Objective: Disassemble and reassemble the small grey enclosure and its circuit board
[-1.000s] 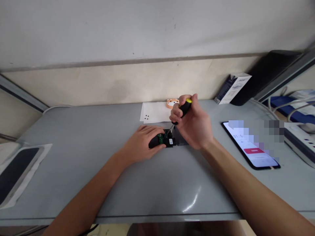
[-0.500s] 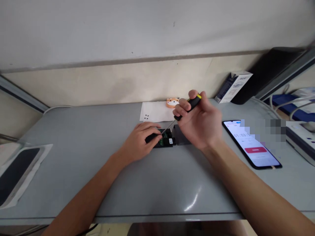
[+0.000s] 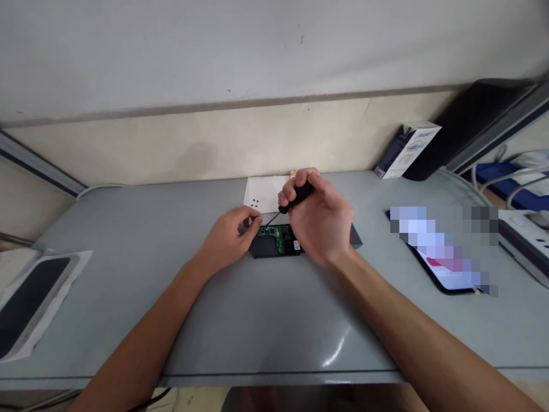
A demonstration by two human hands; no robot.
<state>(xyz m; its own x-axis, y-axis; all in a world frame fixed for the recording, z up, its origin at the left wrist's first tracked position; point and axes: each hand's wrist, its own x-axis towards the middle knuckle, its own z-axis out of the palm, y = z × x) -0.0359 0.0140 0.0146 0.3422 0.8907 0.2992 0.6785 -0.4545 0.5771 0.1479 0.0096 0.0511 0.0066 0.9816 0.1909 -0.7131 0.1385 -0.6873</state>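
Head view: my right hand (image 3: pixel 319 226) is gripping the screwdriver (image 3: pixel 295 197); my left hand (image 3: pixel 229 237) is pinching at its tip beside the circuit board (image 3: pixel 274 239).

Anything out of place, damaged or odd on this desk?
Nothing looks spilled or broken. The small black device lies open with its green circuit board bare. The right hand holds a screwdriver, its tip at the left hand fingertips. Four tiny dark bits, likely screws, sit on the white paper.

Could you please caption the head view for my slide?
Right hand holds screwdriver; left hand pinches its tip above circuit board.
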